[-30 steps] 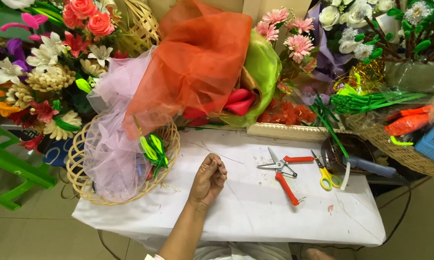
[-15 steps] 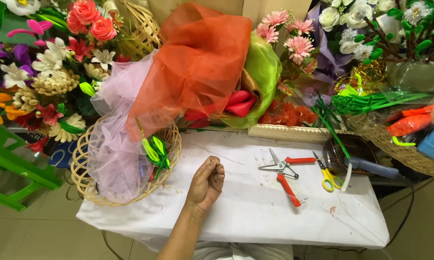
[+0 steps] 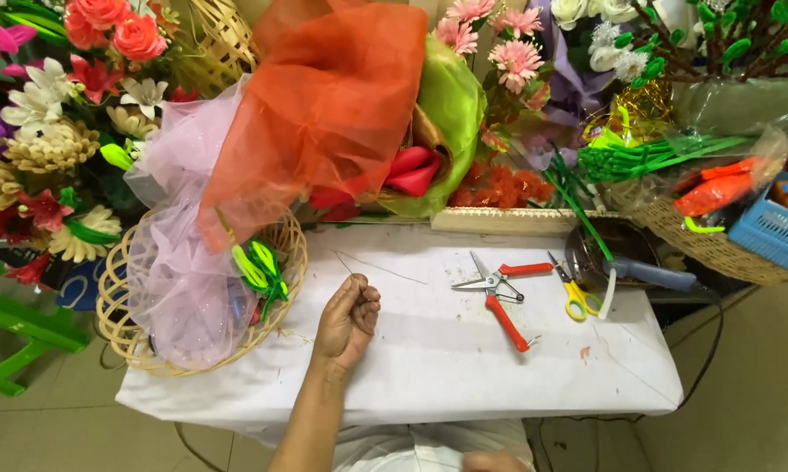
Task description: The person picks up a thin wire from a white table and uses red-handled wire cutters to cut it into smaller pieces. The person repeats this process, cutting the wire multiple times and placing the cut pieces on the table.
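My left hand [image 3: 348,319] rests on the white-covered table [image 3: 464,367], fingers curled shut. Its fingertips pinch a thin wire [image 3: 385,271] that runs across the cloth toward the right. Just left of the hand a woven basket [image 3: 118,297] holds pale purple netting [image 3: 180,280] and green leaf-shaped pieces [image 3: 258,267]. Red-handled pliers [image 3: 499,297] lie on the table to the right of the hand. Only a blurred bit of my right hand [image 3: 490,461] shows at the bottom edge; what its fingers do is hidden.
Yellow-handled scissors [image 3: 576,293] lie beside the pliers. Orange netting [image 3: 324,114], green fabric [image 3: 451,114] and artificial flowers [image 3: 53,131] crowd the back. A wicker basket [image 3: 700,240] and a blue crate [image 3: 774,227] stand at the right. A green stand [image 3: 13,323] is at the left.
My left hand's fingers have curled tighter around the wire. The view has shifted slightly; the tools and baskets lie as before.
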